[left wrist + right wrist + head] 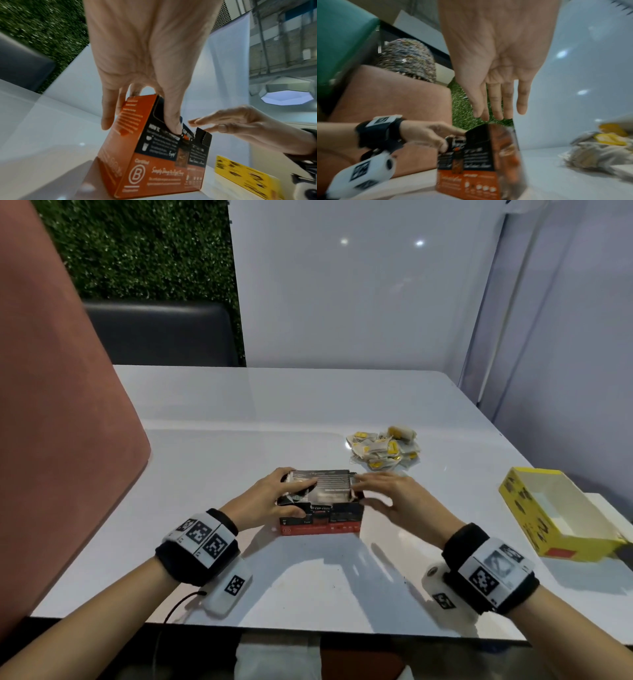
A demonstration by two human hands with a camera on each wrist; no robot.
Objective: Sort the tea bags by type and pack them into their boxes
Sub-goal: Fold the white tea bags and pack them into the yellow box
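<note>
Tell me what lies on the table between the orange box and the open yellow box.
Nothing: in the head view, bare white table separates the orange box from the yellow box.

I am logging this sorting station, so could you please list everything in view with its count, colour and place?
orange and black box: one, on the table's near middle, top open, packets inside.
tea bags: a loose pile, white with yellow tags, on the table beyond the box to the right.
yellow box: one, open, white inside, at the table's right edge.
table: one, glossy white.
seat: one, dark, behind the table on the left.
pink panel: one, along the left side.
green hedge wall: behind the seat.
left hand: grips the orange and black box's left end, thumb on the front edge.
right hand: fingers straight, at the box's right top edge.
</note>
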